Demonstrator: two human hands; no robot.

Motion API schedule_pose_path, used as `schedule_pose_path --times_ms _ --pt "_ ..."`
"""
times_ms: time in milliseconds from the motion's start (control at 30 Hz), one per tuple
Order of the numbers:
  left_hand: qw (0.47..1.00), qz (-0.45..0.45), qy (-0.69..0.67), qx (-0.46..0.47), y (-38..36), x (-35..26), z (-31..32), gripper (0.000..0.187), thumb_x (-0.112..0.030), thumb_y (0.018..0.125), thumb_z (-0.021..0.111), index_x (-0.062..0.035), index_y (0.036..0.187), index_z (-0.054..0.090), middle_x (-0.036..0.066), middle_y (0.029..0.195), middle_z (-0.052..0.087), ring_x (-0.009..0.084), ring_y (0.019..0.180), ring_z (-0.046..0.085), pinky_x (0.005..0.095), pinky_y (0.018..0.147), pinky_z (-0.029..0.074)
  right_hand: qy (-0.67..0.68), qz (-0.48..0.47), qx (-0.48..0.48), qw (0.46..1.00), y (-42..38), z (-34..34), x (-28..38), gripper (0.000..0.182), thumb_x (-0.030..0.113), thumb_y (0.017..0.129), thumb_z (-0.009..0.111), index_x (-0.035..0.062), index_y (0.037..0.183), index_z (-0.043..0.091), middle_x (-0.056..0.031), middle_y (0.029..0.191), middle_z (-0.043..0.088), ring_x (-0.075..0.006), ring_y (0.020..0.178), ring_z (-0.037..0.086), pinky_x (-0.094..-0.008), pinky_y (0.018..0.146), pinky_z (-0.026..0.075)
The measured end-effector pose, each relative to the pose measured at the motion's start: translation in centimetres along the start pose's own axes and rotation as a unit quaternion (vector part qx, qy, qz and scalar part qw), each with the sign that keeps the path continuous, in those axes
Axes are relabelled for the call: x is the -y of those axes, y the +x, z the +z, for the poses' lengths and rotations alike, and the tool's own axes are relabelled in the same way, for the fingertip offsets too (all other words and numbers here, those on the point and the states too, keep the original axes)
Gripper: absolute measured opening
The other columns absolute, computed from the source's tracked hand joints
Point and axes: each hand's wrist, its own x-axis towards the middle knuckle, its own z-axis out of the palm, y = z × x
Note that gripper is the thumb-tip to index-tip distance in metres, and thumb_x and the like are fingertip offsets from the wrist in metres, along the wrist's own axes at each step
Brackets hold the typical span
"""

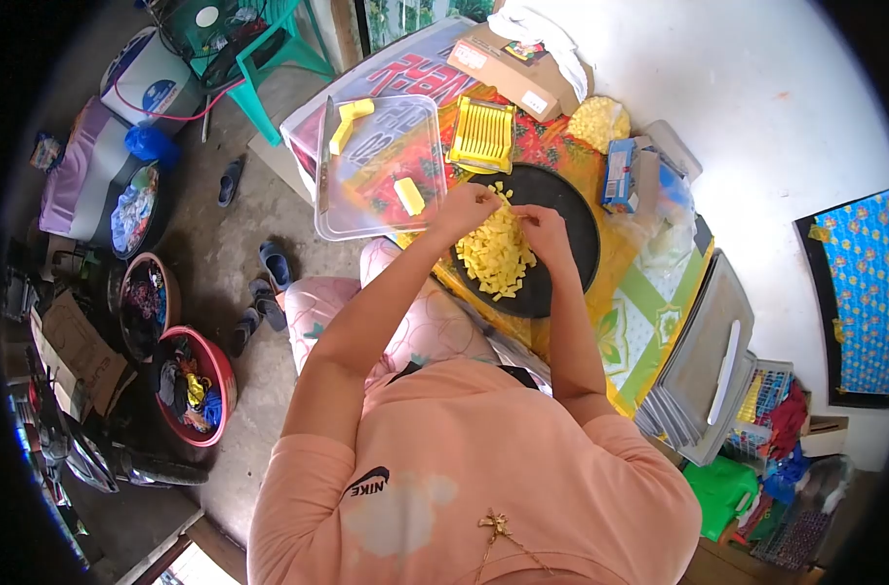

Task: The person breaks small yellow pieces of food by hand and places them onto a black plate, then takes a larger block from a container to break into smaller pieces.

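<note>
A heap of small yellow cut pieces (pixel 493 255) covers the left half of a round black tray (pixel 576 219). My left hand (pixel 467 212) is at the far left side of the heap, its fingers closed together at the pieces. Opposite it, my right hand (pixel 545 234) has its fingertips pinched at the heap's upper right edge. Whatever the fingertips hold is too small to make out. Left of the tray, a clear plastic tub (pixel 381 195) contains a yellow block (pixel 408 196) and longer yellow bars (pixel 351 122). A yellow slotted cutter (pixel 481 135) lies beyond the tray.
At the table's back are a cardboard box (pixel 522 73) with white cloth on it and a bag of yellow pieces (pixel 598 124). A blue box (pixel 620 175) and plastic bags stand right. Grey folded panels (pixel 703 361) lean on the table's right edge. Basins and slippers are on the floor left.
</note>
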Motion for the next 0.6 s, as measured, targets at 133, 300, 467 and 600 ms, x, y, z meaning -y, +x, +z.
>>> schedule_pose_path --times_ms 133,300,467,600 --pt "0.935 -0.168 -0.309 0.038 -1.7 -1.2 -2.1 0.038 -0.034 0.089 0.059 0.0021 0.099 0.061 0.010 0.086 0.062 0.0223 0.079 0.063 0.0332 0.071 0.051 0.026 -0.074 -0.061 0.995 -0.4 0.4 0.3 0.027 0.007 0.080 0.056 0.0079 0.104 0.067 -0.0132 0.093 0.068 -0.0225 0.082 0.065 -0.0318 0.072 0.050" --pt "0.783 -0.145 -0.602 0.061 -5.0 -1.8 -3.7 0.040 -0.038 0.097 0.043 -0.0015 0.110 0.050 0.011 0.093 0.058 0.0230 0.087 0.060 0.0367 0.077 0.052 0.218 -0.085 0.008 0.972 -3.1 -0.3 6.4 0.024 0.012 0.080 0.067 0.0065 0.104 0.066 -0.0058 0.094 0.066 -0.0140 0.082 0.062 -0.0262 0.069 0.048" --pt "0.757 -0.112 -0.638 0.087 -7.7 -3.4 -5.0 0.051 -0.047 0.095 0.042 -0.0016 0.119 0.047 0.014 0.109 0.056 0.0200 0.097 0.055 0.0315 0.084 0.048 0.114 -0.154 0.012 0.981 -5.3 0.1 10.9 0.027 0.015 0.079 0.069 0.0072 0.104 0.065 -0.0081 0.090 0.064 -0.0186 0.080 0.062 -0.0298 0.069 0.048" --pt "0.773 -0.065 -0.628 0.065 -9.2 -5.2 -5.8 0.056 -0.048 0.095 0.040 -0.0009 0.126 0.043 0.015 0.115 0.055 0.0200 0.101 0.055 0.0307 0.085 0.047 0.065 -0.175 -0.049 0.981 -5.9 0.8 11.9 0.026 0.016 0.078 0.069 0.0077 0.102 0.065 -0.0096 0.088 0.061 -0.0241 0.080 0.061 -0.0333 0.069 0.048"
